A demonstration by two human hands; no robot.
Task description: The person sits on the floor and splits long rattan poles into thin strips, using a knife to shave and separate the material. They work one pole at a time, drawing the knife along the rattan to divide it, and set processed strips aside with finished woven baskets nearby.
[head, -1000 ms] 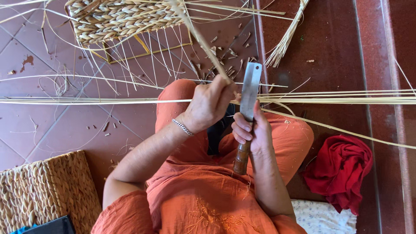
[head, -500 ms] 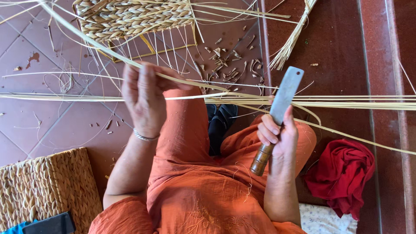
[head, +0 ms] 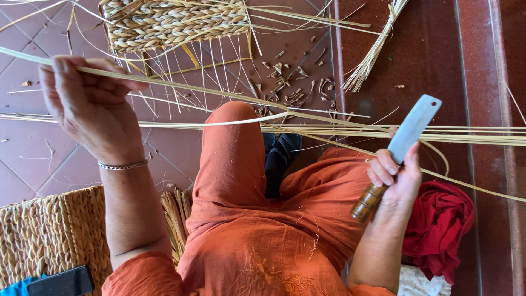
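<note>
Left hand (head: 90,109) pinches long pale reed strip (head: 181,86): light, springy, likely brittle. Right hand (head: 395,175) grips wooden-handled flat steel knife (head: 402,145).

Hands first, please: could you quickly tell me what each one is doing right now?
Left hand: closed on a pale reed strip.
Right hand: closed on a knife.

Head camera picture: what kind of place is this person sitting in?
Probably a home basket-weaving spot on a tiled floor. A half-woven straw panel lies ahead, trimmed scraps litter the tiles, the left hand pulls a long reed strip, and the right hand grips a knife.
</note>
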